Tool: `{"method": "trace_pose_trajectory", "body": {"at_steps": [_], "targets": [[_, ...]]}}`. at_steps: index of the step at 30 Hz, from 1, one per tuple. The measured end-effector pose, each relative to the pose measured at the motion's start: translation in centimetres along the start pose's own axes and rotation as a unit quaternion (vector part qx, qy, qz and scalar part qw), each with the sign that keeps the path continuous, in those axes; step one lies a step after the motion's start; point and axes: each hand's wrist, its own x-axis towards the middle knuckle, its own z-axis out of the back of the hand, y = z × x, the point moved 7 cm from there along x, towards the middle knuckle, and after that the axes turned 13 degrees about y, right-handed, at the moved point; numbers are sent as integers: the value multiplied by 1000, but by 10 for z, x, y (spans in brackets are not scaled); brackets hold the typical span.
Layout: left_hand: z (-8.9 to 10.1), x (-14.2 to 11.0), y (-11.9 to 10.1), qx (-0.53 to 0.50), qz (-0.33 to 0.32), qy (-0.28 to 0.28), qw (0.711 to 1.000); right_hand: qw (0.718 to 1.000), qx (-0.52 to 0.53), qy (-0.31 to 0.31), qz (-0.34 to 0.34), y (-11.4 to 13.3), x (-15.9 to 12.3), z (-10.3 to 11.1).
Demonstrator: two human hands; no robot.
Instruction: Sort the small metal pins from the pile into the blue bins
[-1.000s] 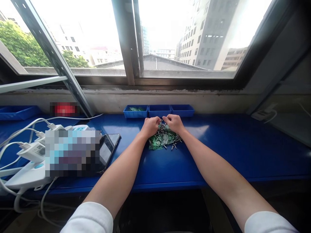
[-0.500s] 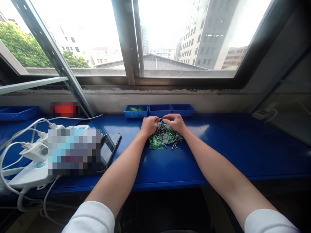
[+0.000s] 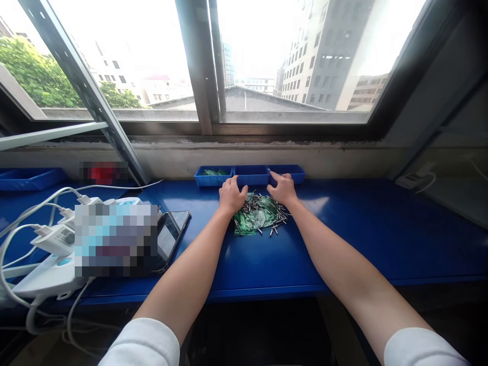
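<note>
My left hand (image 3: 231, 195) is open, its thumb apart from the fingers, at the left edge of a pile of small metal pins (image 3: 260, 231). These slim silver-and-dark pieces lie scattered over green plastic packets (image 3: 247, 223). Behind the pile, my right hand (image 3: 284, 190) reaches to the right blue bin (image 3: 299, 174). Its thumb and forefinger are spread, the forefinger's tip near the divider with the middle blue bin (image 3: 250, 179). A tiny pale spot by that fingertip is too small to name. More green packets sit in the left blue bin (image 3: 213, 181).
A phone (image 3: 173, 236) lies left of my left forearm. Beside it are a pixelated patch, a white power strip (image 3: 49, 272), chargers and loose white cables (image 3: 11, 244). Another blue tray (image 3: 34, 178) and a metal rack post (image 3: 122, 147) stand far left. A window rises behind the table (image 3: 362, 229).
My hands, close together over the pile with fingertips pinched around a small pin, have moved apart and opened. The right forefinger now reaches forward to the bins.
</note>
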Motion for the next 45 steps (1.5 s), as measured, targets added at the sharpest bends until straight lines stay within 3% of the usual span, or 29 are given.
{"method": "trace_pose_trajectory", "body": {"at_steps": [6, 13, 16, 19, 22, 26, 36, 45], "targets": [[-7, 0, 5, 12, 33, 61, 997, 988, -114, 61, -85, -21, 4, -9], [-14, 1, 7, 26, 38, 94, 994, 986, -114, 70, -103, -29, 7, -17], [-17, 1, 6, 32, 37, 112, 993, 990, -105, 49, -82, -17, 4, -17], [-21, 0, 2, 38, 13, 131, 991, 995, -94, 33, -21, 4, -1, -18], [-27, -2, -1, 46, -14, 165, 985, 993, -88, 70, 21, 17, -4, -25], [-35, -3, -1, 58, -22, 200, 978, 988, -69, 138, 16, 16, -4, -38], [-38, -2, 2, 70, -33, 186, 980, 987, -4, 163, 2, 13, -2, -43], [-38, -1, 1, 68, -33, 191, 979, 987, -7, 162, 9, 14, -3, -42]]}}
